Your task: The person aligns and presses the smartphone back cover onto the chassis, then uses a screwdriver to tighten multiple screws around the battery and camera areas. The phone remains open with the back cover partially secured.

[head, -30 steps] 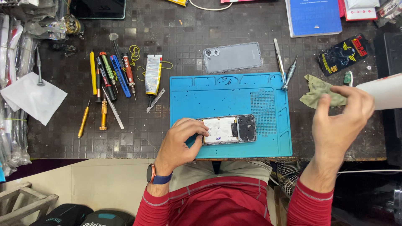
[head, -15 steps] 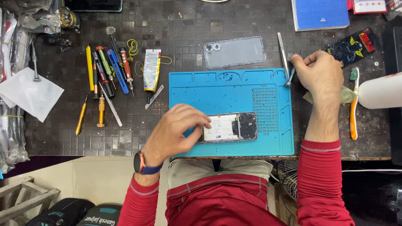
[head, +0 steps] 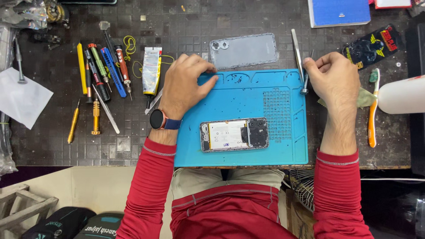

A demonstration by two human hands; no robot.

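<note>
An opened phone (head: 234, 134) with its battery and boards showing lies on the blue work mat (head: 283, 148). My left hand (head: 186, 84), with a watch on the wrist, rests at the mat's top left. Its fingertips touch the lower edge of a grey phone back cover (head: 243, 51) lying just beyond the mat. My right hand (head: 334, 82) is at the mat's top right corner, fingers pinched on a small metal screwdriver (head: 305, 84). Long tweezers (head: 295, 48) lie right beside it.
Left of the mat lie several screwdrivers and pry tools (head: 104, 71), a glue tube (head: 152, 71) and white paper (head: 22, 97). On the right are a green cloth (head: 366, 97), an orange toothbrush (head: 373, 115), a white bottle (head: 400, 94), a black phone case (head: 372, 46) and a blue book (head: 338, 11).
My left hand left the opened phone and moved up to the grey back cover. My right hand put the green cloth down and came to the screwdriver at the mat's corner.
</note>
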